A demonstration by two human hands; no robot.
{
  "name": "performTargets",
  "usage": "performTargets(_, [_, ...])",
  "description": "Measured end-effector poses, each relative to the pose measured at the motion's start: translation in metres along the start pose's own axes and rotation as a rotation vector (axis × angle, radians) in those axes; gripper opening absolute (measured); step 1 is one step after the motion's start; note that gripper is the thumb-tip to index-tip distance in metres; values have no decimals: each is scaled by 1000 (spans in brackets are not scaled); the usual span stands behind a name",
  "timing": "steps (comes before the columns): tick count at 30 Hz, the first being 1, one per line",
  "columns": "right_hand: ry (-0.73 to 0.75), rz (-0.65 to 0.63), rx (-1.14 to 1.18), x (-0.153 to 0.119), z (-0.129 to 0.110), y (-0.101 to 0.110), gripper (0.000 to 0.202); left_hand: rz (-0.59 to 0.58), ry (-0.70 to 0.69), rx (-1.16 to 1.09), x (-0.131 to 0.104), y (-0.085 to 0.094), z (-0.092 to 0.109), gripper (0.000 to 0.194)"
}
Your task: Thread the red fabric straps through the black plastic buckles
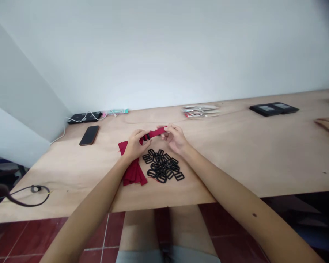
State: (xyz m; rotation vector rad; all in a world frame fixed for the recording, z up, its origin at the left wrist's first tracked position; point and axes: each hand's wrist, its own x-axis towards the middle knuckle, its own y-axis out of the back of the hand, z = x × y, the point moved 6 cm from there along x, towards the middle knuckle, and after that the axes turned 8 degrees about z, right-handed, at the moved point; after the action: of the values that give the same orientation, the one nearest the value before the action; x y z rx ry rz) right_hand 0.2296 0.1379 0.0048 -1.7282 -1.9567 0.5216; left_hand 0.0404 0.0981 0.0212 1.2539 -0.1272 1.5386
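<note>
A red strap [156,132] is stretched between my two hands above the table. My left hand [135,144] is closed around a black slide buckle [146,137] through which the strap runs. The fingers of my right hand [175,138] pinch the strap toward its right end. Below and between the hands lies a pile of black plastic slide buckles and rings [164,166]. More red straps [133,173] lie in a stack under and beside my left wrist, partly hidden by it.
A phone [89,135] lies at the left, with a black box and white cable [84,117] behind it. Along the wall are flat packets [200,111] and black boxes [274,108]. A dark cable loop [35,195] rests at the left front. The table's front edge [164,209] is near my forearms.
</note>
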Motion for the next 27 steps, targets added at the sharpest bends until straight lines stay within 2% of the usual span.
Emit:
performTargets(3, [-51,-23,43,-2,1,-3,30,-20,8,-60,-1,-1,1,33])
performTargets(8, [-181,-145,123,-8,6,-12,19,-79,25,-103,-4,-5,3,37])
performTargets(13, [-213,-217,97,-13,7,-17,24,-111,35,-100,-5,-8,4,34])
performTargets(17, [-194,-200,25,-11,11,-15,33,-145,28,-104,-8,-12,1,35])
performTargets(22, [-157,-133,-94,-6,16,-7,35,-180,33,-103,-8,-14,1,43])
performTargets(27, [-83,-96,-211,-3,13,-4,35,-217,14,-103,-5,-11,9,33])
